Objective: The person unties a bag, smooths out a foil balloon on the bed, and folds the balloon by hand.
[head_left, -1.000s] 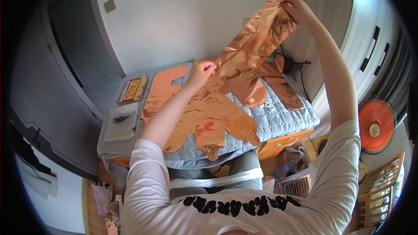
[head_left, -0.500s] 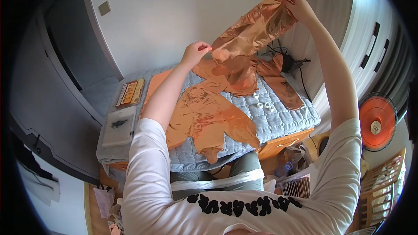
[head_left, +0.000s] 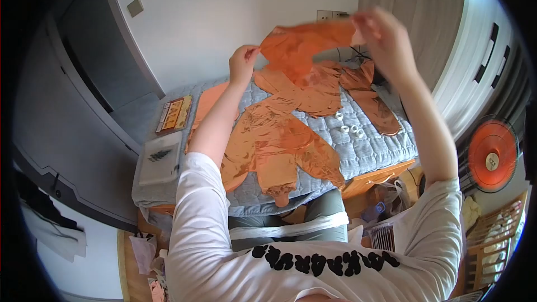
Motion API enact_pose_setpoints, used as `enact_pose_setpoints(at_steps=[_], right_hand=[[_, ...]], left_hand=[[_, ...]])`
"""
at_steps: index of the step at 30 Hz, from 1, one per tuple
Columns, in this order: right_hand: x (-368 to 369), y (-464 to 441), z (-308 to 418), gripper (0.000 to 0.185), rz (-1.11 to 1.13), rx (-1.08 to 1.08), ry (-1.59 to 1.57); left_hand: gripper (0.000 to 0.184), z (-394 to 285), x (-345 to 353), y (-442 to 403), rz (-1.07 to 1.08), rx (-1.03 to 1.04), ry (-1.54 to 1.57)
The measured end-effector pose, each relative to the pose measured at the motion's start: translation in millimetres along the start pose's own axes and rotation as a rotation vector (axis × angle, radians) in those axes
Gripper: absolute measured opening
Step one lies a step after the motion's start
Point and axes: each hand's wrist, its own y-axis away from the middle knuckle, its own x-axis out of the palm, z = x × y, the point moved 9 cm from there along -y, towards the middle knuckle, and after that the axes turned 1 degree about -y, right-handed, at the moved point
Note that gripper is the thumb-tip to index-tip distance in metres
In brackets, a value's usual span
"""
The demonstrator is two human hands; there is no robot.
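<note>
In the air above the bed, a deflated orange foil balloon (head_left: 293,47) is stretched between my two hands. My left hand (head_left: 244,62) pinches its left end with closed fingers. Its other end is in my right hand (head_left: 383,36), raised and smeared by motion, with the fingers curled on the foil. The balloon sags in the middle and is blurred too. Beneath it lie more flat foil: a limbed, crinkled balloon (head_left: 268,142) near the bed's front edge, a wrinkled piece (head_left: 316,98) behind it, and a long rounded one (head_left: 376,109) to the right.
Several small white rolls (head_left: 352,130) lie on the grey-blue quilted bed cover (head_left: 380,154). At the left are a clear packet (head_left: 159,156) and a printed packet (head_left: 174,114). An orange fan (head_left: 492,159) stands right of the bed, by the cabinet (head_left: 442,39).
My right hand has come down and swung nearer, while my left hand has risen a little. The foil balloon between them has dropped from a raised slant to a sagging, more level stretch.
</note>
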Motion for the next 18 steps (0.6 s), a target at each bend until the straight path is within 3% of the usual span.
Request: enact_pose_setpoints(at_steps=[3,4,7,9,10,13,18], right_hand=[[26.9,77.5,56.9,0.026,0.071,-0.306,0.068],[42.4,106.7,64.5,0.028,0.114,-0.308,0.122],[100.3,188.5,82.5,0.024,0.313,-0.256,-0.037],[124.9,225.9,102.4,0.025,0.348,-0.216,-0.140],[137.0,242.3,108.9,0.025,0.451,-0.152,-0.117],[158.2,272.3,123.1,0.022,0.478,-0.077,-0.186],[171.0,286.3,131.6,0.024,0.484,0.008,-0.274]], left_hand=[[0.011,21.3,-13.5,42.8,0.141,-0.033,-0.029],[0.011,40.4,-18.7,55.4,0.142,-0.038,-0.030],[0.010,65.9,-24.3,90.6,0.323,0.115,-0.079],[0.009,54.7,-26.5,115.5,0.473,0.313,-0.408],[0.008,64.7,-26.5,124.4,0.556,0.287,-0.440],[0.007,86.0,-31.5,144.9,0.686,0.211,-0.547],[0.009,90.1,-35.8,146.7,0.642,0.249,-0.556]])
